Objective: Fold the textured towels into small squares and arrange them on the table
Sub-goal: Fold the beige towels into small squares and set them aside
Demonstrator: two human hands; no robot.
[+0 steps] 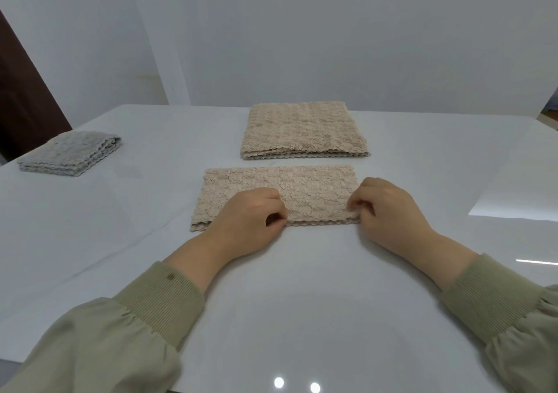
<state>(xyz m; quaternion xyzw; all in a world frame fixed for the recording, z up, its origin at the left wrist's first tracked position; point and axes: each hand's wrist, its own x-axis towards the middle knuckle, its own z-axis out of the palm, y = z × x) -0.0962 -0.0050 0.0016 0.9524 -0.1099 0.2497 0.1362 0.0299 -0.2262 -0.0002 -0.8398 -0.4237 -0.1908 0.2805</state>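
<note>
Glossy white table is the big worry imo. It looks slick, so the cloth could skate sideways instead of creasing when the next fold goes over. The beige stack of waiting towels sits just behind, close enough that a sloppy flip might catch its front edge. The beige towel being worked lies in front of that stack near the table's middle. It's already doubled into a long strip, nubbly and puffy, with wavy scalloped edges lined up along the near side. Thick stuff like that tends to spring open, so the layers could slip out of line. A grey folded pile sits off to the far left. The left hand has its fingers curled, pinching the near edge around the middle, and the right hand pinches the near right corner.
</note>
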